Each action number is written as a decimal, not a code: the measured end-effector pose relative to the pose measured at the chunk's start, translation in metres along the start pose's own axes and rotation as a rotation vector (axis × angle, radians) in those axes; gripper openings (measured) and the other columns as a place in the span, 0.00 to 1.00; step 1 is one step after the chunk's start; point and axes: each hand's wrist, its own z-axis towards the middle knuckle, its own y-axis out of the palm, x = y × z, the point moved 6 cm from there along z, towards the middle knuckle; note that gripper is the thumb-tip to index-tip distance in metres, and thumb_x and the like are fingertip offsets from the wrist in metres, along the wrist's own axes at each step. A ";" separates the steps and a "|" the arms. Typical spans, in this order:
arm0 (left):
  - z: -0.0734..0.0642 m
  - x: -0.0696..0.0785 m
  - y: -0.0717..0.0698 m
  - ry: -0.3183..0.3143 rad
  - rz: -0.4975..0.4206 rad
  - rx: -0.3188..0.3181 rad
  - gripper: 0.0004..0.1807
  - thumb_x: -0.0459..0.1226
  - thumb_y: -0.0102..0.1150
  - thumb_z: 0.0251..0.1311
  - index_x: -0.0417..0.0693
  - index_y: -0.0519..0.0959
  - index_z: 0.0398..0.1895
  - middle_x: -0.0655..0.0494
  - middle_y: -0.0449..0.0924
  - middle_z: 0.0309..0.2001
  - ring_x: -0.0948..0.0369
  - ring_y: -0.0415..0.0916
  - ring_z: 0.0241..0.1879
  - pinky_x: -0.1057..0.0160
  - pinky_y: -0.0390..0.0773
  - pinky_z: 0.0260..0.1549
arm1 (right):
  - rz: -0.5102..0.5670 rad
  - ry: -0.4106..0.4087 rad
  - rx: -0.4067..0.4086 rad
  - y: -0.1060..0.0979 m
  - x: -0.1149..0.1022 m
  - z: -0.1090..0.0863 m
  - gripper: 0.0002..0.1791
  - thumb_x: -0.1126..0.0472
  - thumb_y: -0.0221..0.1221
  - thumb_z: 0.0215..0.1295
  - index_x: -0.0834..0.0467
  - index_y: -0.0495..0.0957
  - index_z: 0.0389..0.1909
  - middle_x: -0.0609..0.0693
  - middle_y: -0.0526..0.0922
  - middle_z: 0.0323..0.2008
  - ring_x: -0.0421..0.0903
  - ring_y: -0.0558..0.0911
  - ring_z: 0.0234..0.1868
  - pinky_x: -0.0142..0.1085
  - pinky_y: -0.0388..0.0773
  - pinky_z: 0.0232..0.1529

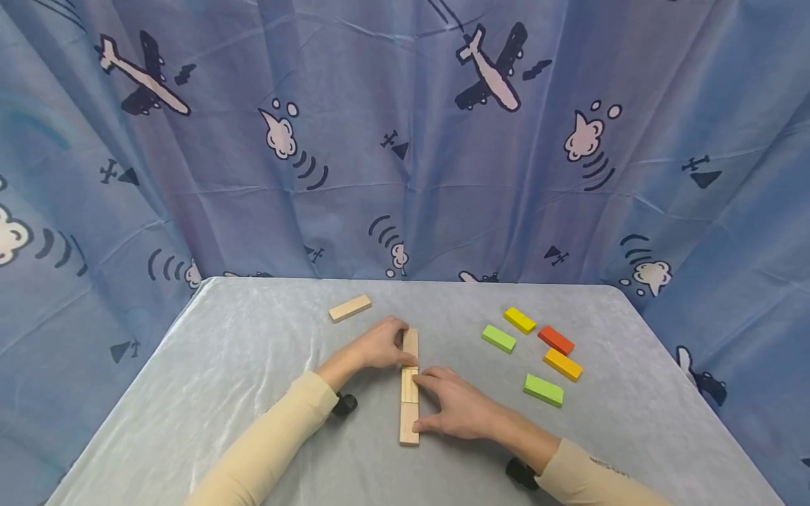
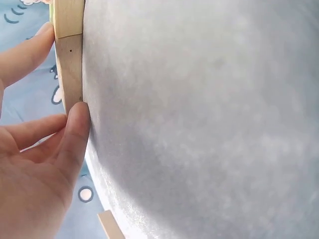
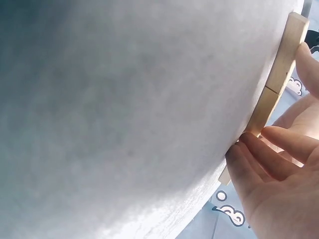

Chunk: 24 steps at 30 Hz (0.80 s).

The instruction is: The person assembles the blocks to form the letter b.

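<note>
Three plain wooden blocks lie end to end in a straight row in the head view: a far block [image 1: 411,341], a middle block [image 1: 408,386] with a lengthwise line on top, and a near block [image 1: 408,424]. My left hand [image 1: 377,344] touches the left side of the row around the far block, thumb near its joint with the middle one. From the right, my right hand [image 1: 460,405] rests its thumb against the near block and its fingers beside the middle block. Both wrist views show extended fingertips along the sides of the wooden row [image 2: 70,69].
Another wooden block [image 1: 350,308] lies alone at the back left. To the right are a yellow block [image 1: 520,320], a red block [image 1: 556,339], an orange block [image 1: 562,365] and two green blocks [image 1: 543,390]. A patterned blue curtain [image 1: 354,140] hangs behind the cloth-covered table [image 1: 253,351].
</note>
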 end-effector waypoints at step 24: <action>-0.023 -0.028 -0.058 -0.065 0.006 0.188 0.22 0.39 0.64 0.67 0.35 0.78 0.59 0.43 0.81 0.53 0.49 0.79 0.52 0.50 0.77 0.53 | -0.013 -0.003 0.013 -0.001 -0.003 -0.001 0.44 0.44 0.74 0.56 0.64 0.72 0.68 0.57 0.74 0.64 0.56 0.71 0.67 0.52 0.69 0.66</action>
